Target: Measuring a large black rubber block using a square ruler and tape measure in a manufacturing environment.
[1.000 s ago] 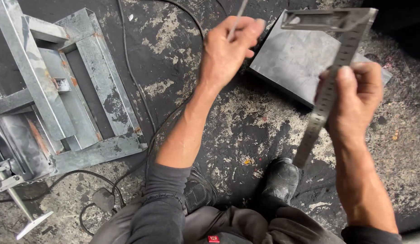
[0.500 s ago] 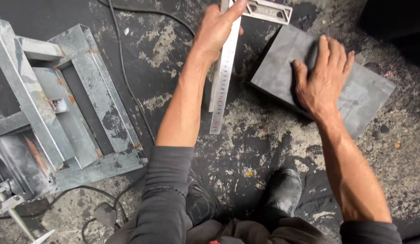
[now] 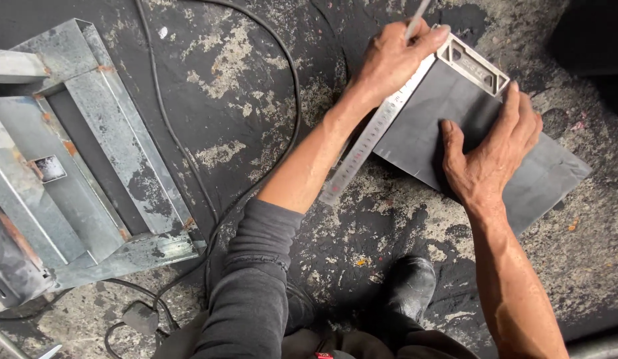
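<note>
Marking-out step: upper right of the frame, the left hand (image 3: 392,60) pins a metal square (image 3: 389,113) along the dark plate (image 3: 542,176) on the floor, fingers gripping a pencil (image 3: 417,13); the right hand (image 3: 490,163) presses flat, fingers spread; scribing needs the square steady

A single head-worn camera looks almost straight down at a stained concrete floor (image 3: 242,100), close enough that both forearms fill the lower frame. The left hand (image 3: 389,60) and right hand (image 3: 488,159) sit near the top, over a dark metal sheet (image 3: 542,179). A galvanised steel frame (image 3: 89,153) crowds the left edge; the wearer appears to be crouching, boots (image 3: 409,292) directly below.
</note>
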